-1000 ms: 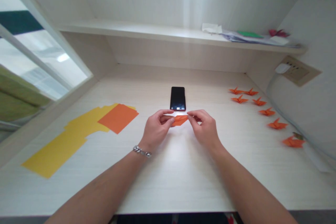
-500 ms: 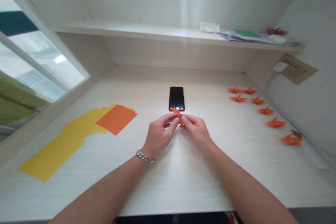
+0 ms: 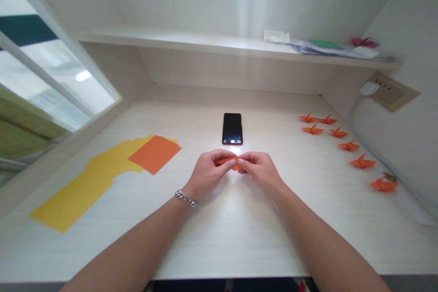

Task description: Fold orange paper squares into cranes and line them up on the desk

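Note:
Between both hands, at the middle of the desk, is a small folded orange paper (image 3: 235, 164), partly covered by the fingers. My left hand (image 3: 211, 169) pinches its left side with thumb and fingers; a silver chain bracelet (image 3: 185, 198) circles that wrist. My right hand (image 3: 262, 167) pinches the right side, thumb close to the other thumb. Just beyond the hands lies a black phone (image 3: 232, 128), screen up. Folded orange paper cranes (image 3: 363, 162), several of them, stand in a curved line on the right of the desk.
On the left, orange sheets (image 3: 154, 154) rest on spread yellow sheets (image 3: 73, 200). A grey cable (image 3: 372, 150) runs from a plug in the wall socket (image 3: 393, 92) down the right side. Papers (image 3: 326, 48) lie on the shelf (image 3: 191, 41) above.
The folded orange paper has turned from upright to lying more sideways between my fingers, lower and clear of the phone's edge. The whole view has shifted slightly.

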A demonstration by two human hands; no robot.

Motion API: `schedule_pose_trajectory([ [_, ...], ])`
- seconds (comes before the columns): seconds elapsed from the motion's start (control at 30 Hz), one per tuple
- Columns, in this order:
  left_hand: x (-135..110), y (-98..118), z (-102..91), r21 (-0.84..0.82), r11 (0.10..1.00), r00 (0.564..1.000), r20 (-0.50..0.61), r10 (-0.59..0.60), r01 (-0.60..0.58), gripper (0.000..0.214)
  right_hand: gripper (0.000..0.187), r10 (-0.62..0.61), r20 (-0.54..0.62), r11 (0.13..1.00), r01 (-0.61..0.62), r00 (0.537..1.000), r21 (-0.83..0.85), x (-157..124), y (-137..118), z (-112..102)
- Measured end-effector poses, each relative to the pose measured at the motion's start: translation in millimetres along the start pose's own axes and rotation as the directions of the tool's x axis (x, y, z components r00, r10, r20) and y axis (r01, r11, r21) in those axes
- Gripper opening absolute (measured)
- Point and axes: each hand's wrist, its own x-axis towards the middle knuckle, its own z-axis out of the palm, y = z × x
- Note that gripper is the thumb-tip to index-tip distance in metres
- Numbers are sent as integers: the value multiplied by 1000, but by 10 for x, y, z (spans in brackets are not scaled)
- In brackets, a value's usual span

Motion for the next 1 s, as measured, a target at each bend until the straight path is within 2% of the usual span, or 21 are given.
schedule_pose_trajectory([
  [0.1,2,14,25,-56,997,997,65,-49,52,18,24,-15,23,999,16,1000,-40,-20,-50,-16],
  [0.23,2,40,21,-96,991,994,62,-90,95,12,19,-54,-12,998,53,998,-39,-26,-75,-20],
  [0.47,3,16,1,-165,975,987,89,-132,146,10,17,9,-3,999,-9,1000,50,-49,-113,-18],
  [0.63,1,-1,-1,-199,970,989,81,-124,138,9,17,52,9,992,-52,999,111,-65,-145,-22],
  [0.83,-8,34,17,-238,965,993,53,-102,111,6,13,49,-14,978,-45,999,205,-68,-150,-3],
  [1.0,-19,47,26,-234,969,996,48,-73,83,6,12,23,5,982,-23,1000,190,-75,-154,-11],
])
